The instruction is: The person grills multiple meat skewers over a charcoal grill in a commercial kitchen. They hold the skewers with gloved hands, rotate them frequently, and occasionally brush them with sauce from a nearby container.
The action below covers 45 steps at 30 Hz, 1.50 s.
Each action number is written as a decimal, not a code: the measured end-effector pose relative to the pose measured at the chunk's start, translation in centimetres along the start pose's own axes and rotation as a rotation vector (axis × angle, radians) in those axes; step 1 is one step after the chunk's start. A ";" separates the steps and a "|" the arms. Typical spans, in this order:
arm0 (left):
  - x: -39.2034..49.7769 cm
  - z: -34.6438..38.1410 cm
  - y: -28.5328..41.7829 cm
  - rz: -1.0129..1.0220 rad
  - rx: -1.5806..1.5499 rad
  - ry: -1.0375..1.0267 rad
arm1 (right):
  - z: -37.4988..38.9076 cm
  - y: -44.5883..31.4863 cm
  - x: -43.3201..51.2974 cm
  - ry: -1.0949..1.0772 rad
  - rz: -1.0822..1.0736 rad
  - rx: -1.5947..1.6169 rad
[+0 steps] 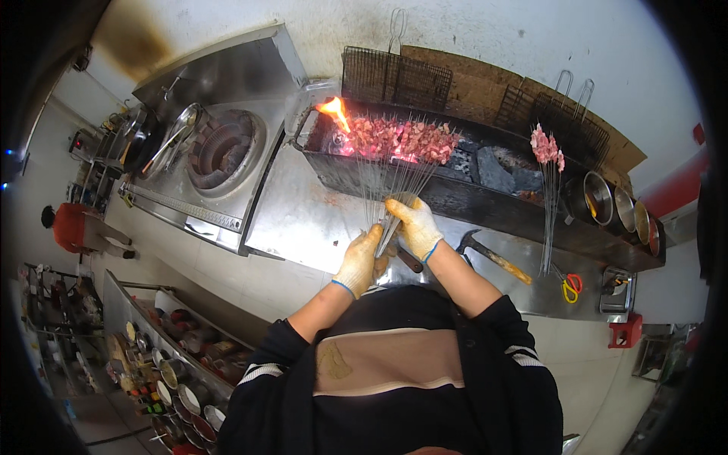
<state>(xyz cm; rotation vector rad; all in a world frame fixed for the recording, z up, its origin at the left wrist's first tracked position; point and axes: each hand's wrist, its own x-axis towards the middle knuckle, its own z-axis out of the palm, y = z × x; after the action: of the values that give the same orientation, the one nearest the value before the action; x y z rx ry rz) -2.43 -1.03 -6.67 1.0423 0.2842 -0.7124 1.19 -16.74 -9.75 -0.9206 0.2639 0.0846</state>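
Observation:
Many thin metal skewers (pixel 398 185) fan out from my hands toward a long charcoal grill (pixel 364 173). Chunks of raw-looking pinkish-red meat (pixel 398 136) cover their far ends, over glowing coals. My left hand (pixel 359 259), in a stained knit glove, grips the handle ends of the bundle. Likewise gloved, my right hand (pixel 417 222) closes around the skewers a little nearer the grill. At the grill's left end a bright flame (pixel 335 111) rises beside the meat. A second, smaller bunch of meat skewers (pixel 547 148) rests across the grill's right part.
A claw hammer (pixel 495 256), yellow-and-red-handled scissors (pixel 570 284) and a brown handle (pixel 409 260) lie on the steel counter (pixel 301 222). Metal bowls (pixel 598 199) stand at the grill's right end. Grill baskets (pixel 392 77) lean behind. A wok burner (pixel 224 151) is left. A person (pixel 79 227) stands far left.

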 end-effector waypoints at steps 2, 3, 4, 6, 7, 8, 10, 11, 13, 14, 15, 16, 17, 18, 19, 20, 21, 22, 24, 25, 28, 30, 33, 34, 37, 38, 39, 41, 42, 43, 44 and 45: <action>-0.1 0.1 0.0 0.000 -0.007 -0.012 | -0.1 -0.3 -0.3 0.022 -0.020 -0.083; -0.1 0.1 0.0 0.006 0.031 0.004 | -0.1 -0.4 -0.4 0.028 -0.036 -0.120; -0.2 0.2 0.0 0.017 0.055 0.001 | -0.1 -0.6 -0.4 0.036 -0.053 -0.157; -0.2 0.2 0.0 0.031 0.085 0.003 | 0.1 -0.7 -0.6 0.068 -0.023 -0.176; -0.2 0.2 0.0 0.036 0.092 0.008 | 0.2 -0.8 -0.7 0.100 0.010 -0.182; -0.1 0.1 0.0 0.042 0.101 0.013 | 0.3 -0.8 -0.7 0.101 -0.015 -0.225; -0.1 0.1 -0.1 0.049 0.052 0.021 | 0.4 -1.0 -0.8 0.134 -0.027 -0.302; -0.1 0.2 -0.1 0.034 0.016 0.033 | 0.3 -1.1 -0.8 0.126 -0.011 -0.341; -0.2 0.2 -0.1 0.054 0.060 0.051 | 0.2 -1.4 -0.9 0.119 0.028 -0.417; -0.3 0.2 0.0 0.068 0.063 0.048 | 0.2 -1.4 -0.9 0.122 0.016 -0.366; -0.3 0.2 0.0 0.083 0.068 0.044 | 0.1 -1.3 -0.9 0.136 0.007 -0.316; -0.3 0.2 0.1 0.083 0.095 0.035 | 0.1 -1.3 -0.8 0.152 -0.002 -0.266; -0.3 0.2 0.2 0.082 0.123 0.026 | 0.0 -1.1 -0.7 0.143 -0.003 -0.240; -0.3 0.1 0.2 0.086 0.152 0.008 | -0.1 -1.1 -0.6 0.134 -0.004 -0.213; -0.3 0.1 0.2 0.078 0.175 0.009 | -0.2 -1.0 -0.6 0.156 0.013 -0.203; -0.2 0.0 0.3 0.076 0.199 0.001 | -0.2 -0.9 -0.5 0.128 -0.014 -0.234; -0.2 0.0 0.2 0.072 0.223 -0.009 | -0.3 -0.8 -0.5 0.132 -0.022 -0.281; -0.2 0.0 0.2 0.069 0.179 0.011 | -0.4 -0.9 -0.5 0.153 -0.018 -0.339; -0.1 0.0 0.0 0.052 0.100 0.046 | -0.7 -1.1 -0.5 0.110 -0.009 -0.387; -0.1 0.1 0.0 0.062 0.088 0.048 | -0.8 -1.2 -0.6 0.105 0.019 -0.420; -0.1 0.3 -0.1 0.076 0.070 0.061 | -0.9 -1.5 -0.5 0.108 0.056 -0.399; -0.2 0.5 0.0 0.097 0.059 0.049 | -0.7 -1.4 -0.3 0.100 0.057 -0.285; -0.2 0.5 0.2 0.103 0.114 0.037 | -0.3 -0.9 -0.3 0.061 0.055 -0.041; -0.2 0.5 0.2 0.112 0.118 0.026 | -0.3 -0.9 -0.3 0.040 0.072 0.010; -0.2 0.3 0.1 0.091 0.139 0.042 | -0.2 -0.7 -0.2 -0.011 0.092 0.087; -0.2 0.3 0.1 0.071 0.134 0.052 | -0.1 -0.6 -0.1 -0.056 0.084 0.111; -0.3 0.2 0.1 0.051 0.128 0.063 | -0.1 -0.5 0.0 -0.043 0.088 0.110; -0.2 -0.1 0.1 0.019 0.090 0.071 | 0.1 -0.3 0.2 -0.061 0.090 0.127; -0.2 -0.2 0.1 0.005 0.068 0.076 | 0.1 -0.2 0.3 -0.062 0.075 0.127; -0.2 -0.3 0.0 0.033 0.056 0.089 | 0.1 0.0 0.3 -0.049 0.072 0.125; -0.2 -0.3 -0.1 0.060 0.046 0.102 | 0.2 0.2 0.3 -0.037 0.064 0.126; -0.2 -0.3 -0.3 0.087 0.025 0.107 | 0.2 0.3 0.3 -0.046 0.069 0.114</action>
<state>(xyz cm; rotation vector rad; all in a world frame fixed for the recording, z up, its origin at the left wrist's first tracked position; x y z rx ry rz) -2.71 -0.83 -6.91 1.1119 0.3209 -0.5844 1.43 -16.35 -9.94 -0.7950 0.2551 0.1534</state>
